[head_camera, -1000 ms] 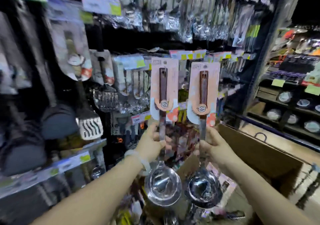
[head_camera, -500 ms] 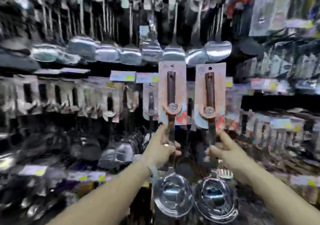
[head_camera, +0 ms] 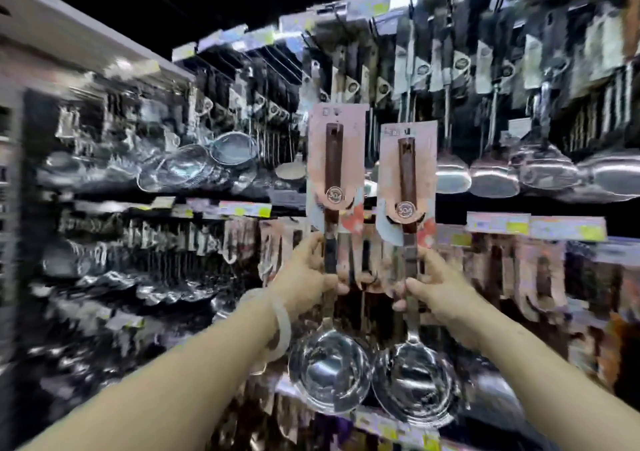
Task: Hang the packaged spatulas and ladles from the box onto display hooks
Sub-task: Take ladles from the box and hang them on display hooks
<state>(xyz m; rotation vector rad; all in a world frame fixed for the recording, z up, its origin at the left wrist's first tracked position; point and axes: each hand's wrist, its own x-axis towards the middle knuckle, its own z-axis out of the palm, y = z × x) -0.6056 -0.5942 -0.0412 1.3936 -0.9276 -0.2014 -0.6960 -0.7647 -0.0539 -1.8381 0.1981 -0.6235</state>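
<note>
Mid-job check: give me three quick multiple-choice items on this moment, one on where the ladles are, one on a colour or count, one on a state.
1. Where are the two packaged ladles?
A. lying in a box
B. held up in front of the display wall, one in each hand
C. hanging on hooks

2. What colour are the ladle handles under the card?
A. dark brown
B. bright blue
C. white

3. How is the left hand?
A. open and empty
B. closed on its ladle's shaft
C. resting on a shelf

Answers: 1 B, the left hand and right hand each raise a ladle, the left ladle and the right ladle, before the display wall. 2 A, both handles look dark brown against pink cards. 3 B, its fingers wrap the shaft just below the card.
</note>
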